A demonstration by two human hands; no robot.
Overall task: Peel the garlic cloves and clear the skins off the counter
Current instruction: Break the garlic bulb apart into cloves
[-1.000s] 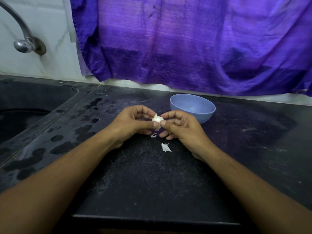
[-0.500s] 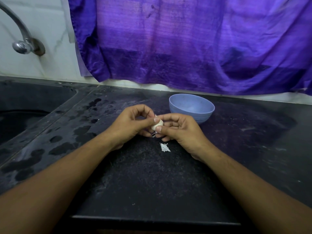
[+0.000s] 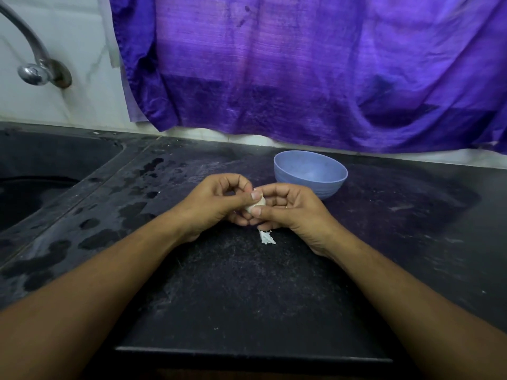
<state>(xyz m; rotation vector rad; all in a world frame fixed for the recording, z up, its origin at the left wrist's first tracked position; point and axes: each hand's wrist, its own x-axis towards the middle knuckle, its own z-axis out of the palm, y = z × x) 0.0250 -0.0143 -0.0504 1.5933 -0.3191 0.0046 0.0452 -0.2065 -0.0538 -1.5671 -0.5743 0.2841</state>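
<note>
Both the left hand (image 3: 219, 200) and right hand (image 3: 288, 208) pinch a garlic cloveclove (image 3: 256, 204), seemingly part-peeled, above a skin scrap (image 3: 266, 237).

Both hands pinched one garlic clove (image 3: 255, 204) at center: left hand (image 3: 216, 202) at nine o'clock, right hand (image 3: 288, 208) at three. A skin (image 3: 266, 237) lay at six, a bowl (image 3: 310, 172) at one.

no readable text or labels

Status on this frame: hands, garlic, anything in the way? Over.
Left hand and right hand both pinch the garlic clove. One skin scrap on counter below. Blue bowl just behind; nothing blocking.
</note>
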